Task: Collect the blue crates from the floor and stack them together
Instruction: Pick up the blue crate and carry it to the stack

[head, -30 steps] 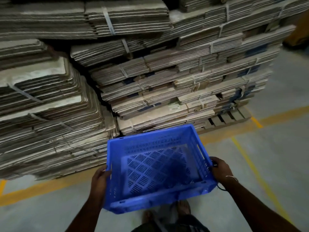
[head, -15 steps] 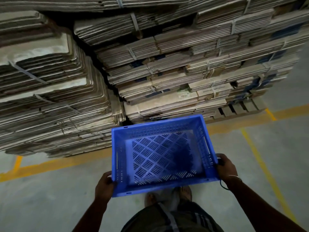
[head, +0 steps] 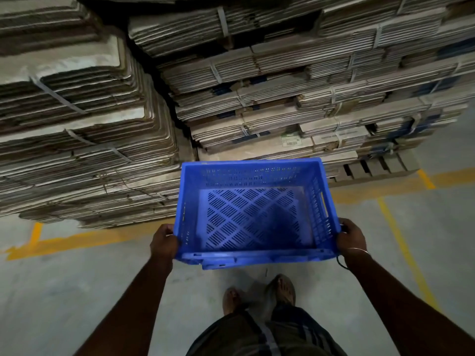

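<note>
An empty blue crate with a slotted bottom and perforated walls is held in front of me above the grey floor, its open top facing up. My left hand grips the crate's near left corner. My right hand grips the near right corner, with a thin bangle on that wrist. No other crates show in this view.
Tall stacks of strapped flat cardboard fill the left and back, and the right stack sits on a wooden pallet. Yellow floor lines run below the stacks and off to the right. My feet stand on bare concrete below the crate.
The crate has levelled out and moved forward, closer to the cardboard stacks. Both hands keep their grip on its sides, and my view has shifted nearer to the stacks.
</note>
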Tool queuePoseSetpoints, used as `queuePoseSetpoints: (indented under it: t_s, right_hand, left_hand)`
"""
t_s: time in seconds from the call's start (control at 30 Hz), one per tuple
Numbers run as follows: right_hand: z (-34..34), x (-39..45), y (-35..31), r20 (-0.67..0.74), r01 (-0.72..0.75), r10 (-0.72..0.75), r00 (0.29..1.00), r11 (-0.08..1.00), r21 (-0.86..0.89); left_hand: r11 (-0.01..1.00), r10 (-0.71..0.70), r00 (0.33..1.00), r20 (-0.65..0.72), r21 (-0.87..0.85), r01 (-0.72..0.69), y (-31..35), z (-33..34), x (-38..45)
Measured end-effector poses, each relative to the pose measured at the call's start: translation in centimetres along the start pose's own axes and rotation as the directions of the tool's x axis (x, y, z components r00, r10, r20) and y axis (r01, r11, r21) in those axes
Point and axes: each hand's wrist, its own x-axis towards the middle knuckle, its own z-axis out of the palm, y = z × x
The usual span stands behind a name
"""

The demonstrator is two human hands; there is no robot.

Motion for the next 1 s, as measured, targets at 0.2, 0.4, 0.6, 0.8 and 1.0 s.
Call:
queuePoseSetpoints:
  t_s: [0.2, 0.4, 0.6, 0.8, 1.0]
  right_hand:
    - [0.8, 2.9, 0.3, 0.031, -0.017, 0.018, 0.999, 0.999, -0.034]
    - [0.9, 1.9, 3.5, 0.109, -0.074, 0.072, 0.991, 0.997, 0.011]
    - [0.4, 1.7, 3.9, 0.164, -0.031, 0.023, 0.986, 0.998, 0.047]
    - [-0.5, -0.2, 2.7, 0.134, -0.059, 0.062, 0.989, 0.998, -0.026]
    - [-1.2, 0.5, 3.1, 0.012, -0.080, 0.081, 0.997, 0.991, -0.110]
  left_hand:
    - [0.997, -0.068, 0.994, 0.080, -0.023, 0.070, 1.4, 0.8, 0.3]
    - [0.993, -0.111, 0.986, 0.121, -0.015, 0.114, -1.7, 0.8, -0.2]
    - [0.992, -0.108, 0.980, 0.165, -0.053, 0.119, -2.2, 0.9, -2.2]
    - [0.990, -0.048, 0.979, 0.197, -0.118, 0.072, -2.8, 1.1, -4.9]
    - [0.994, -0.009, 0.905, 0.426, -0.094, 0.054, -1.1, 1.2, -6.2]
